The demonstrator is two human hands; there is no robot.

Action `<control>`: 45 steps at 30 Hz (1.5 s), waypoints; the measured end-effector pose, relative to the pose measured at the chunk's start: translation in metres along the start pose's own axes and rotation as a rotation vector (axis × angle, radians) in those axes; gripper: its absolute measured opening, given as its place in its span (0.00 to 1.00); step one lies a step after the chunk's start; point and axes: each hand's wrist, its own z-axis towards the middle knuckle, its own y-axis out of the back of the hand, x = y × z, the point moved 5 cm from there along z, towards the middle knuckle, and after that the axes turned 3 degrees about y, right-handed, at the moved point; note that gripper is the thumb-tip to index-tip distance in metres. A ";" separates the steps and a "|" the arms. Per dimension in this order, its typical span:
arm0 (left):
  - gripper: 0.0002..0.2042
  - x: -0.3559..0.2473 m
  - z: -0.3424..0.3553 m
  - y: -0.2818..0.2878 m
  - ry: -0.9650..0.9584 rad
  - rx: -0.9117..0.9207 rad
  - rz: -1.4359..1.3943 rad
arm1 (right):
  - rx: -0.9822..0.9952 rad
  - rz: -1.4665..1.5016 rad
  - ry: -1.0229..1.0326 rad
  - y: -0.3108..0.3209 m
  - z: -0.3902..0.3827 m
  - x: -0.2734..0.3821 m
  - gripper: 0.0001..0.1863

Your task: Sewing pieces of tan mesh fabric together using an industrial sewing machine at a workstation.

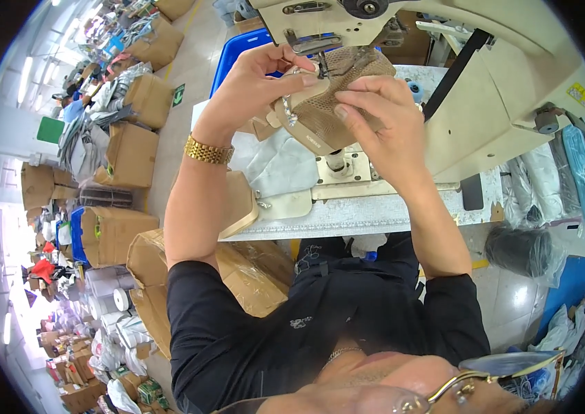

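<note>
A tan mesh piece [323, 119] with smooth beige trim and silvery cord hangs under the needle [322, 67] of a cream sewing machine [499, 103]. Left of the needle, my left hand [254, 83] pinches the beige trim between thumb and fingers. My right hand [389, 127] grips the mesh from the right, thumb and fingertips on its surface. Beneath the work rises the machine's post [337, 163]. What lies under the fingertips is hidden.
White cloth [280, 162] and a beige piece [238, 205] lie left on the white table [347, 224]. A blue bin [231, 55] stands behind. Cardboard boxes [127, 153] fill the left side. Bagged rolls [523, 255] stand to the right.
</note>
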 end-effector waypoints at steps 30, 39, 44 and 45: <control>0.08 0.009 -0.024 -0.021 -0.127 -0.466 -0.007 | 0.085 0.076 0.000 -0.001 0.018 -0.026 0.07; 0.11 0.008 -0.034 -0.039 -0.119 -0.773 0.141 | 0.037 0.081 0.015 0.002 0.016 -0.038 0.09; 0.10 0.001 -0.040 -0.046 -0.178 -0.848 0.150 | -0.046 0.401 -0.310 0.011 -0.021 -0.026 0.13; 0.10 0.003 -0.040 -0.045 -0.171 -0.865 0.172 | -0.048 0.591 -0.472 0.004 -0.037 -0.029 0.15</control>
